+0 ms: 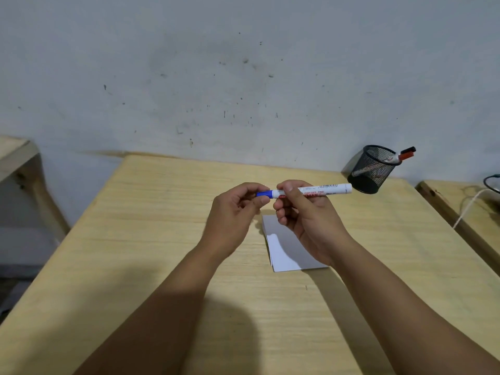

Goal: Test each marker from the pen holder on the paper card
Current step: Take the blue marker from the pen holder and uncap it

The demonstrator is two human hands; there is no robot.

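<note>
Marker axis: the blue marker (311,191) lies level and crosswise, held in the air above the table (151,239), with its blue cap (263,194) pointing to the person's left.
Right hand (305,212): clasps the white barrel, thumb on top.
Left hand (235,212): pinches the cap at the marker's left end.
Step, as a judgement: uncapping or recapping; which one cannot be told.
Key relation: the cap must travel along the barrel's line, leftward to come off, so the hands part sideways.
Paper card (286,247): flat on the table, just below the right hand, no marks visible.
Pen holder (374,169): black mesh, far right, well apart, another marker (404,156) inside.
</note>
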